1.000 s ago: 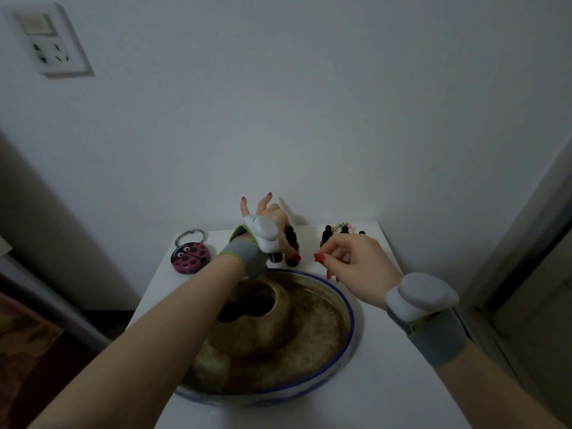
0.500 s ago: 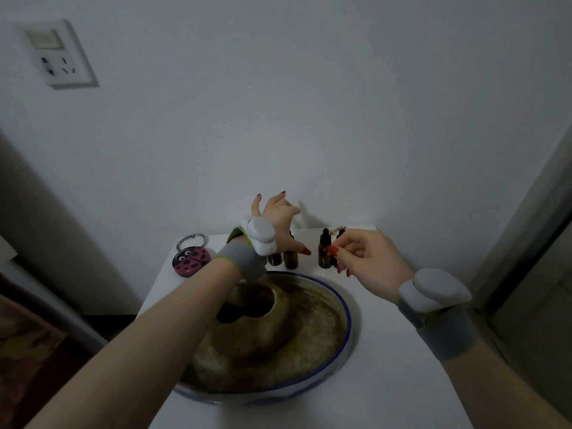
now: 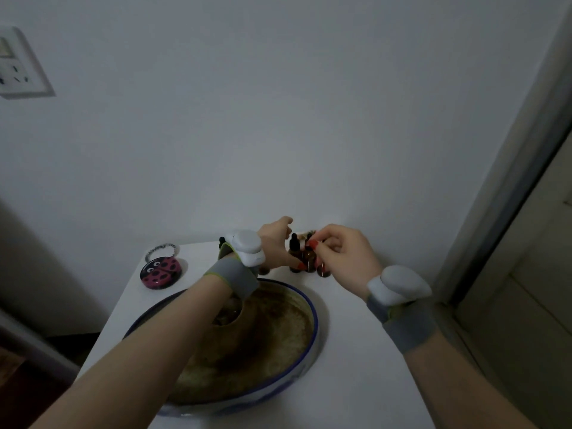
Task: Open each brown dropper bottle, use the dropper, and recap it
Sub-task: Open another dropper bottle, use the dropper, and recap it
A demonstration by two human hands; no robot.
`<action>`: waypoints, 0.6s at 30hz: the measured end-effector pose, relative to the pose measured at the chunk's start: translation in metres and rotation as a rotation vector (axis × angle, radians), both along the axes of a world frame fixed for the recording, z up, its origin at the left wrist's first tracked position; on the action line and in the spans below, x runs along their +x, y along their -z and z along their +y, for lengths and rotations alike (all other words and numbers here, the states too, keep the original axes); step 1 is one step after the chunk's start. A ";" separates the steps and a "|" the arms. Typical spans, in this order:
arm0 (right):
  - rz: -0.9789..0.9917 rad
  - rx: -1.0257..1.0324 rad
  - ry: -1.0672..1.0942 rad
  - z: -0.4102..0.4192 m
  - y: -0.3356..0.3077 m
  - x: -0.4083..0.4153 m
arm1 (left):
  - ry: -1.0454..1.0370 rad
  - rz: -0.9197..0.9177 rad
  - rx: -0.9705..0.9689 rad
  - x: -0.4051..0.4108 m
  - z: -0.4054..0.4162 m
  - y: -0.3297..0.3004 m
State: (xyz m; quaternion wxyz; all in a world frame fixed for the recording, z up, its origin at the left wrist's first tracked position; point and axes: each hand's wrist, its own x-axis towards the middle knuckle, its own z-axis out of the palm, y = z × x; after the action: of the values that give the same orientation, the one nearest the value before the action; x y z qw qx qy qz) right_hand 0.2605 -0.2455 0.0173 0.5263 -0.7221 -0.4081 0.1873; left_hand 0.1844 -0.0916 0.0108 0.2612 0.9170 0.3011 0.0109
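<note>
Two hands, the left hand (image 3: 275, 243) and the right hand (image 3: 343, 258), meet over a cluster of brown dropper bottles (image 3: 294, 255) at the centre of the frame; at least four bottles show, though the hands hide part of the group, so the full number cannot be told. One blue-rimmed bowl (image 3: 312, 329) fills the lower centre, one ladybird tin (image 3: 160, 271) lies at centre left, one wall socket (image 3: 18, 65) sits upper left, and two grey wristbands (image 3: 232, 275) are visible.
</note>
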 end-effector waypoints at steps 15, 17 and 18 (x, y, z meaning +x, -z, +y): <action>0.045 0.056 -0.028 -0.007 -0.005 0.006 | -0.124 0.073 0.054 0.020 -0.004 0.015; 0.049 0.051 -0.034 -0.008 -0.006 0.007 | -0.143 0.051 0.041 0.022 -0.004 0.014; 0.047 0.045 -0.035 -0.008 -0.005 0.008 | -0.132 0.060 0.061 0.021 -0.004 0.014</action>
State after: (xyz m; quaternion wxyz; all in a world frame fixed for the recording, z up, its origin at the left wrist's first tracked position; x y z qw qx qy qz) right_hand 0.2680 -0.2533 0.0227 0.5483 -0.6983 -0.4124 0.2044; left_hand 0.2056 -0.0959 -0.0032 0.2230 0.9025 0.3683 0.0100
